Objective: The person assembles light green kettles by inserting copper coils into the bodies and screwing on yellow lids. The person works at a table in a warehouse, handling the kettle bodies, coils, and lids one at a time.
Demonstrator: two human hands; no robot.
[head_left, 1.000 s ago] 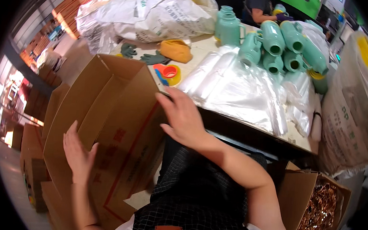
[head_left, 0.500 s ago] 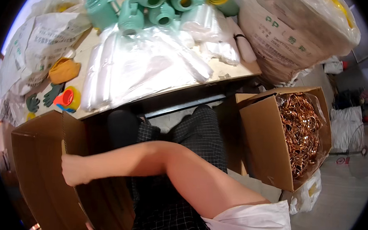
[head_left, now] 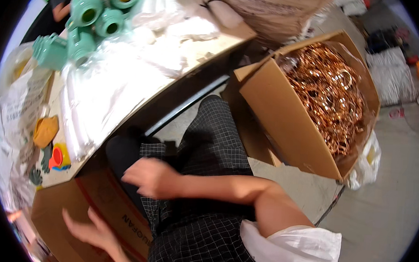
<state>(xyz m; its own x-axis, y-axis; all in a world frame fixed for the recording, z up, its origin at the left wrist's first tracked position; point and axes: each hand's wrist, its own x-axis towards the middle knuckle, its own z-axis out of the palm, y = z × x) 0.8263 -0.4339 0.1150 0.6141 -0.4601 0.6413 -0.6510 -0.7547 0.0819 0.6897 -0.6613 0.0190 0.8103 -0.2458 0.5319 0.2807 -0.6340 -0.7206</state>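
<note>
My left hand [head_left: 90, 230] is low on the left, fingers stretched and spread, with nothing in it. It is in front of a brown cardboard box [head_left: 53, 217] with a dark red stripe and print on its side; I cannot tell whether it touches it. My right hand [head_left: 153, 178] hangs over my lap, blurred, its fingers loosely bent and apart, and I see nothing in it. To the right stands an open cardboard box [head_left: 287, 119] full of shiny copper-coloured metal rings or loops [head_left: 324, 92] in a clear liner.
A table [head_left: 219, 47] ahead bears clear plastic bags [head_left: 106, 93], green plastic jugs [head_left: 84, 15], an orange cloth-like item [head_left: 45, 130] and a red-yellow toy-like piece [head_left: 59, 156]. Large woven sacks [head_left: 19, 100] stand left and far right. Another person's arm [head_left: 61, 11] shows far left.
My right hand has let go of the left box's edge and come back over my lap. My left hand has come further into view. The view has swung right.
</note>
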